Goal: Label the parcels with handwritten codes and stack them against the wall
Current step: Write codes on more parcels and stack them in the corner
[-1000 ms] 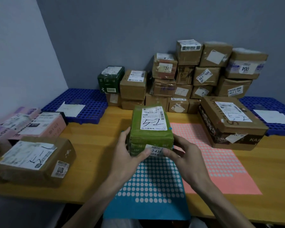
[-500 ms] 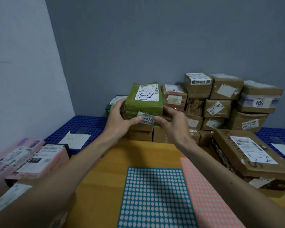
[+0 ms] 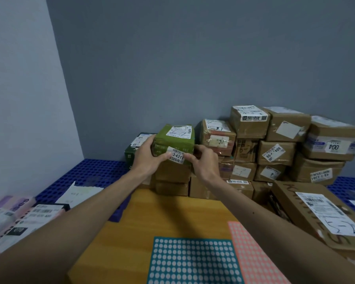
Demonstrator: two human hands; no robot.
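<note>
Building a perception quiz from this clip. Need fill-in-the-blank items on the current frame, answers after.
1. The left hand and right hand grip a ____ parcel in front of the stacked brown boxes.
2. Beside the teal dotted sheet on the table lies a ____ dotted sheet.
3. The large box with a handwritten label lies on the person's ____ side.
4. The perforated pallet by the wall is ____.

Missing words: green; pink; right; blue.

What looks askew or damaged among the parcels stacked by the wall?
The brown box right of the green parcel sits askew, with wrinkled tape. The label on the far-right box reads upside down. Nothing looks spilled.
</note>
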